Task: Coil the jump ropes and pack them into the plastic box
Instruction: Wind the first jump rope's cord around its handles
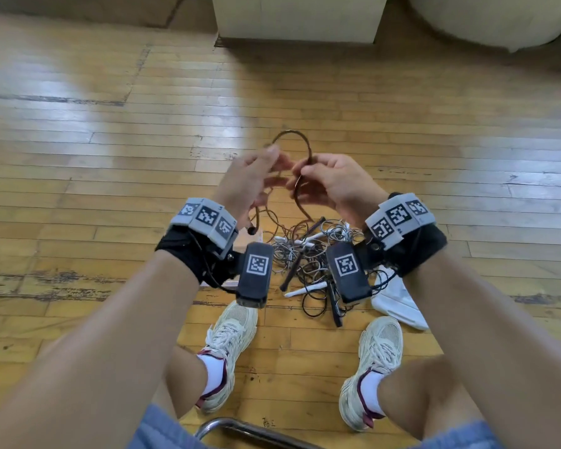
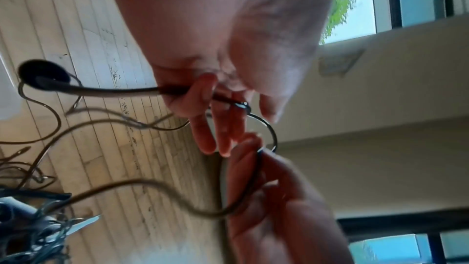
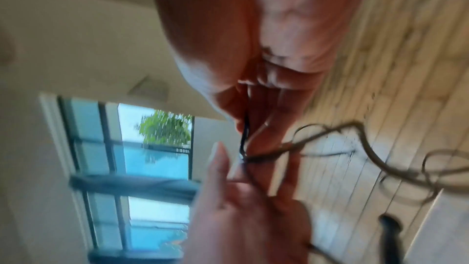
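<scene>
Seated above a tangled pile of thin ropes [image 1: 308, 254] on the wooden floor, the person's left hand [image 1: 250, 183] and right hand [image 1: 334, 183] each pinch a thin dark brown jump rope [image 1: 300, 140], coiling it; the next loop likely needs slack freed from the tangle.

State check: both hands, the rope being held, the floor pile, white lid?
Left hand: grips the dark brown jump rope by its handle.
Right hand: pinches the same rope.
Brown rope: loop arched between the hands, uncoiled.
Tangled pile of ropes: on the wooden floor, unsorted.
White plastic lid: lying flat beside the pile.
</scene>
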Tool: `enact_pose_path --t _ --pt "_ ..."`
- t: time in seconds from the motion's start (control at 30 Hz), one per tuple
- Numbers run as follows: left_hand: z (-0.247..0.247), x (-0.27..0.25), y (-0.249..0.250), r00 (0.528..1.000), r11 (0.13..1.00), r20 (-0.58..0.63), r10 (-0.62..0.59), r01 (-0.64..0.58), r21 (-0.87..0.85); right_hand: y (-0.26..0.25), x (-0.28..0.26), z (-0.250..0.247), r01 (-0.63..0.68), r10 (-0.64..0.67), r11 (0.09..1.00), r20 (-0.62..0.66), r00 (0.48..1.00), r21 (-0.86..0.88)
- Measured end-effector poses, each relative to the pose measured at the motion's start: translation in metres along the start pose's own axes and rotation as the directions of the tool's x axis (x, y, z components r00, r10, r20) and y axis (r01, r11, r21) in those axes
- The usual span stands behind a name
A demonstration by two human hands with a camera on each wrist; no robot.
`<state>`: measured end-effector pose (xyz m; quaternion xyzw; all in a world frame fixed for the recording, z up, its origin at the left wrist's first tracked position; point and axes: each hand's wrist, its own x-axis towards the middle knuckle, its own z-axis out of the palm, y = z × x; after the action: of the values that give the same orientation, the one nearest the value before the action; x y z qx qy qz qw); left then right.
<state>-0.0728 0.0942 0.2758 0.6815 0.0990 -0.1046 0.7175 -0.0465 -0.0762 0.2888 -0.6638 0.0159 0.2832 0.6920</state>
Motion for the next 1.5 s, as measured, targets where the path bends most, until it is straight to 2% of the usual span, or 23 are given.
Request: enact_pose_path --t 0.07,0.2,0.27,0.3,0.37,0.43,0.53,0.67,0.73,0.8,0.9,0.97,1.07,1.13,1.2,1.27,1.33,1.4,1.5 --pt "0.011 -0.003 -0.006 0.994 0.985 0.098 -0.055 0.038 0.170 -0.003 0.004 -0.004 0.054 -0.037 0.975 -0.083 0.996 0.217" --pt "0.023 -0.010 -0.008 0.949 0.947 0.282 -0.142 0.048 0.317 -0.006 0.012 -0.014 0.174 -0.035 0.840 -0.269 0.962 0.514" --pt "0.027 -0.013 -0.011 0.954 0.934 0.274 -0.124 0.018 0.357 -0.007 0.013 -0.017 0.206 -0.020 0.785 -0.309 0.951 0.584" --pt "0.028 -0.013 -0.013 0.971 0.937 0.218 -0.103 0.021 0.348 -0.007 0.013 -0.017 0.207 -0.018 0.782 -0.311 0.950 0.588" --pt "0.028 -0.010 -0.017 0.995 0.951 0.092 -0.036 0.006 0.309 -0.006 0.012 -0.016 0.190 -0.033 0.810 -0.280 0.959 0.555" --pt "0.026 -0.007 -0.016 0.999 0.951 0.027 0.034 -0.041 0.307 -0.004 0.010 -0.014 0.159 -0.054 0.850 -0.218 0.975 0.502" --pt "0.027 -0.009 -0.013 0.995 0.962 0.085 0.052 -0.073 0.263 -0.002 0.008 -0.009 0.119 -0.066 0.883 -0.131 0.989 0.454" --pt "0.034 -0.016 -0.008 0.984 0.965 0.174 0.037 -0.080 0.248 -0.001 0.008 -0.005 0.122 -0.085 0.903 -0.107 0.991 0.413" --pt "0.030 -0.014 -0.007 0.989 0.968 0.145 0.038 -0.073 0.239 -0.002 0.008 -0.006 0.115 -0.073 0.917 -0.121 0.990 0.382" --pt "0.024 -0.010 -0.006 0.998 0.979 0.067 0.016 -0.029 0.204 -0.002 0.010 -0.008 0.097 -0.056 0.956 -0.151 0.987 0.277" --pt "0.016 -0.006 0.000 0.998 0.998 -0.018 -0.064 0.063 -0.012 0.000 0.009 -0.005 0.022 -0.027 0.999 -0.148 0.989 -0.033" --pt "0.011 -0.003 0.004 0.993 0.969 -0.034 -0.112 0.101 -0.226 0.003 0.007 0.000 -0.017 0.007 0.992 -0.081 0.997 -0.124" --pt "0.005 0.004 0.005 0.983 0.872 -0.066 -0.171 0.120 -0.475 0.007 0.004 0.007 -0.017 0.051 0.959 0.112 0.992 -0.283" --pt "0.002 0.006 0.006 0.976 0.786 -0.073 -0.203 0.118 -0.606 0.012 0.004 0.007 0.020 0.088 0.921 0.257 0.962 -0.388" --pt "-0.001 0.006 0.008 0.974 0.715 -0.067 -0.217 0.112 -0.690 0.016 0.003 0.009 0.058 0.110 0.904 0.362 0.926 -0.423" --pt "-0.003 0.006 0.010 0.974 0.694 -0.078 -0.215 0.096 -0.713 0.018 0.002 0.013 0.092 0.097 0.884 0.371 0.924 -0.458" --pt "-0.004 0.004 0.010 0.974 0.718 -0.095 -0.204 0.083 -0.691 0.018 0.003 0.016 0.123 0.061 0.859 0.339 0.939 -0.497" --pt "-0.004 0.002 0.011 0.978 0.780 -0.112 -0.178 0.071 -0.621 0.018 0.003 0.017 0.138 0.030 0.863 0.321 0.947 -0.486" --pt "-0.005 0.001 0.009 0.990 0.917 -0.096 -0.101 0.055 -0.395 0.015 0.002 0.016 0.099 -0.007 0.946 0.286 0.958 -0.308"
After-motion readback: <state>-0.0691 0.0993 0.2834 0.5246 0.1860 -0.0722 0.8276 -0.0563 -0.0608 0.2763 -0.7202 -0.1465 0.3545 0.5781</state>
